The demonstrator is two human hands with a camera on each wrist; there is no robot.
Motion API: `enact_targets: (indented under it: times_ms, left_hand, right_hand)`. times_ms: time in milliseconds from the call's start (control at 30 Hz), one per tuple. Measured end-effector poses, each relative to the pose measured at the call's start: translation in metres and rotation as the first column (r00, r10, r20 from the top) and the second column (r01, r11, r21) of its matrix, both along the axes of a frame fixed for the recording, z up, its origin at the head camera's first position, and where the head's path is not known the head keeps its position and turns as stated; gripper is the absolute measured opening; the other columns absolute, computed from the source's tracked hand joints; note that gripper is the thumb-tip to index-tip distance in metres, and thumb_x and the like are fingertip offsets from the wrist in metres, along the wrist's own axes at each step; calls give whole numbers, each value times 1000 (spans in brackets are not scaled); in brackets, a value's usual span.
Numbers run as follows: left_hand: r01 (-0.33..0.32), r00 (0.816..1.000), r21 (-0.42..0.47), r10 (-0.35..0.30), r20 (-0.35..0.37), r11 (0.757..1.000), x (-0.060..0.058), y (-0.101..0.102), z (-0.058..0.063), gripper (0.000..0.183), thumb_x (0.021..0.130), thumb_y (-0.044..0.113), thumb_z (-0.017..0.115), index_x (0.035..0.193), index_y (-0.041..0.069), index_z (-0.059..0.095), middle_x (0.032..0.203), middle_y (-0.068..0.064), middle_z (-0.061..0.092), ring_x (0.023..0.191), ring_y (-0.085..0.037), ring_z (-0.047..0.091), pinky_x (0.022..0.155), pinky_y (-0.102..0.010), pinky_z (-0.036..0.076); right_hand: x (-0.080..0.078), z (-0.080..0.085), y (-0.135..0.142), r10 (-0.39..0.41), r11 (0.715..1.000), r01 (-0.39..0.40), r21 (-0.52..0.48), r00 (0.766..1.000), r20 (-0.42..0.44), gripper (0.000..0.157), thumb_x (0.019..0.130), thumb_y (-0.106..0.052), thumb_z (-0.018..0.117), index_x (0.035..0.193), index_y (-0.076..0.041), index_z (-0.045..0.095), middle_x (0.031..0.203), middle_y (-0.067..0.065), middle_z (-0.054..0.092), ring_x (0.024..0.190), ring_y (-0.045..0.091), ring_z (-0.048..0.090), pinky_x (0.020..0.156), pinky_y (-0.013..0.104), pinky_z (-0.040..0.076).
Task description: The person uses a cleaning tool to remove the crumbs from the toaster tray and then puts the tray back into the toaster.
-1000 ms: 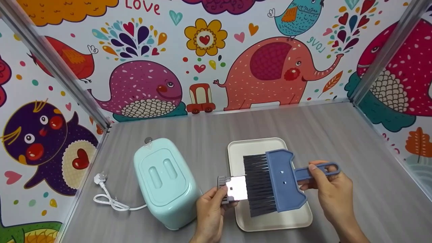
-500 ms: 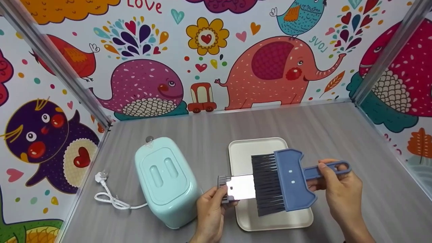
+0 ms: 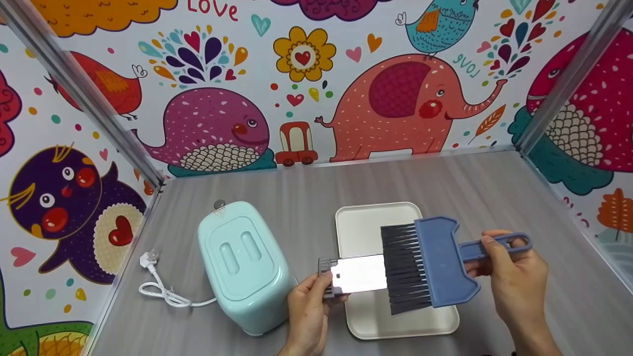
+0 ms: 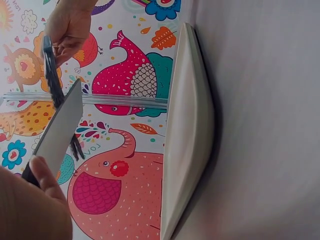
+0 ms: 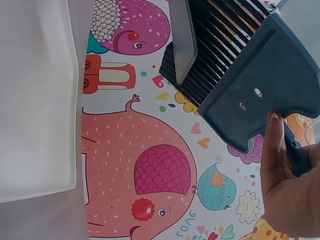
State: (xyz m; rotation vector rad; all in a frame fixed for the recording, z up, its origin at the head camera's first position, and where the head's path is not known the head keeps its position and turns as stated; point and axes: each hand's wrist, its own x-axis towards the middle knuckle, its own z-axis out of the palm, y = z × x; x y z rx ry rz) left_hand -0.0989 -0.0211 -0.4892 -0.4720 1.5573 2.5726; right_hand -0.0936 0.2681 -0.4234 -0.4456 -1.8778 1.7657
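My left hand [image 3: 310, 304] pinches the grey ribbed end of a crumb tray [image 3: 360, 274], a flat shiny plate held out level to the right. My right hand [image 3: 519, 282] grips the looped handle of a blue hand brush [image 3: 445, 262] with black bristles. The bristle tips lie over the plate's right end, hiding it in the head view. In the right wrist view, the plate's end [image 5: 185, 50] is against the bristles of the brush [image 5: 260, 95]. Below both things, a cream serving tray [image 3: 366, 227] lies on the table; in the left wrist view the plate [image 4: 62, 120] is above it.
A mint-green toaster [image 3: 242, 267] with a lid on top stands left of my left hand. Its white cord and plug [image 3: 151, 259] lie farther left on the grey table [image 3: 306, 198]. Patterned panels [image 3: 296, 99] in metal frames close the back and sides.
My right hand has drawn the brush to the right along the crumb tray, uncovering more of the plate. The left hand has stayed in place.
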Motion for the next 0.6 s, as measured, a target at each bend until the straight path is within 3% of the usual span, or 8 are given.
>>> enact_targets:
  times_ms: [600]
  left_hand:
    - [-10, 1000, 13, 10, -7, 1000, 0, 0, 1, 24, 102, 6, 60, 112, -15, 68, 98, -16, 71, 80, -19, 70, 68, -30, 61]
  right_hand:
    - [0, 7, 18, -126, 989, 118, 90, 988, 88, 13, 108, -16, 60, 109, -6, 68, 74, 6, 70, 50, 17, 67, 54, 22, 58]
